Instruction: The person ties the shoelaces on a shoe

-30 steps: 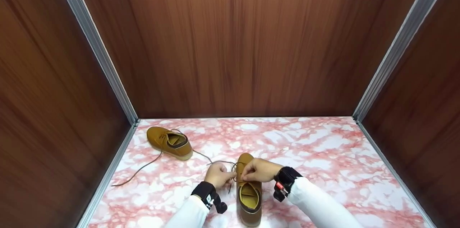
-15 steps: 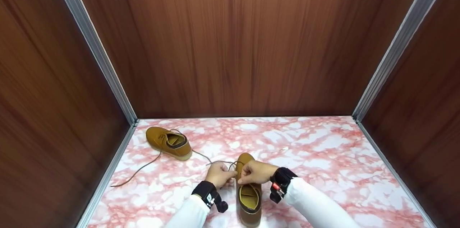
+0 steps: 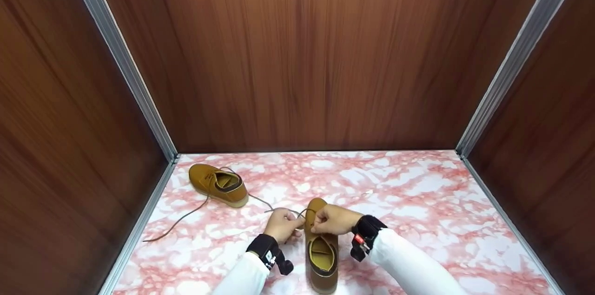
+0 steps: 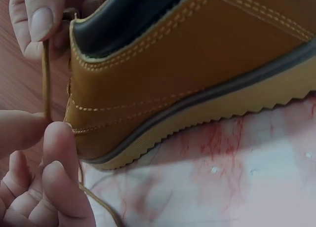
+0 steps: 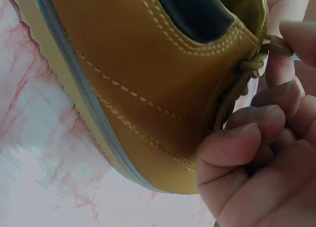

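A tan lace-up shoe (image 3: 324,278) stands upright at front centre, its toe pointing away from me. My left hand (image 3: 281,226) is at the left of its tongue and pinches a brown shoelace (image 4: 46,84) between thumb and finger. Over the lacing, my right hand (image 3: 338,219) pinches lace too, with its other fingers curled along the shoe's upper. In the left wrist view, the lace stretches taut between the two hands. The right wrist view shows crossed lace (image 5: 253,65) at the top of the eyelets, close to the thumb. Fingers hide part of the lacing.
A matching shoe (image 3: 222,197) lies at the back left, its loose laces (image 3: 179,220) trailing over the pink-and-white marbled surface (image 3: 399,183). One lace reaches toward my left hand. Wood-look panels (image 3: 297,62) with grey metal corner strips (image 3: 125,62) enclose the back and sides.
My hands stay at the front shoe and shift only slightly. The right hand dipped toward the ankle opening, then moved back up a little. The far shoe stays put.
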`<state>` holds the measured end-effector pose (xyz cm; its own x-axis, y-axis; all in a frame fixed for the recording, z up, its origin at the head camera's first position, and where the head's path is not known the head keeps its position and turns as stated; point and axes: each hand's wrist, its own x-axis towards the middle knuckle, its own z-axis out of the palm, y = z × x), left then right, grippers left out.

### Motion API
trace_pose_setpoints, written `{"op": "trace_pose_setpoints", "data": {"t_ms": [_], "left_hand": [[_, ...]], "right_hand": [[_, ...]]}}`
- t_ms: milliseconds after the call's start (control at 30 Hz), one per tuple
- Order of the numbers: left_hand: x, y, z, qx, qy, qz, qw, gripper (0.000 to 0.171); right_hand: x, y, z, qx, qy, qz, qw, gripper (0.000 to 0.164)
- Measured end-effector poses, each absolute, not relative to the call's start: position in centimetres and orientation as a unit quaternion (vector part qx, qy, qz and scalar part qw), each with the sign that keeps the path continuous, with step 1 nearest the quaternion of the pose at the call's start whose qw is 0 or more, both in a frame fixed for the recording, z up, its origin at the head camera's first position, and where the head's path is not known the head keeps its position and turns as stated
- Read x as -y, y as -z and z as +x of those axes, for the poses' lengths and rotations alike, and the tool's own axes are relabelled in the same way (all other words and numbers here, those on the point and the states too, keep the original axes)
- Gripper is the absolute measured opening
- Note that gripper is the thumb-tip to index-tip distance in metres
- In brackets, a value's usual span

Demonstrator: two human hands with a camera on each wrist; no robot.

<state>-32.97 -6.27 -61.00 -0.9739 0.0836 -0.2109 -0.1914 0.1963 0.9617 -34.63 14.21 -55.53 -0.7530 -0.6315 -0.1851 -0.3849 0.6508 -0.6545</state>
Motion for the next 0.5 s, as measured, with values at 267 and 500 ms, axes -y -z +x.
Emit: {"op": "trace_pose_setpoints", "data": {"t_ms": [267,500], "left_hand": [[6.8,61.3,-33.8,-0.783,-0.618,-0.034,0.061,0.018],[6.4,61.3,-34.5,-0.802,-0.596,-0.019,0.038,0.015]], "right_hand": [[-14.8,55.7,-34.7,-0.876,0.34,-0.28,0.195,0.022],[-14.9,55.9,-34.7,-0.877,0.345,-0.275,0.191,0.023]]}}
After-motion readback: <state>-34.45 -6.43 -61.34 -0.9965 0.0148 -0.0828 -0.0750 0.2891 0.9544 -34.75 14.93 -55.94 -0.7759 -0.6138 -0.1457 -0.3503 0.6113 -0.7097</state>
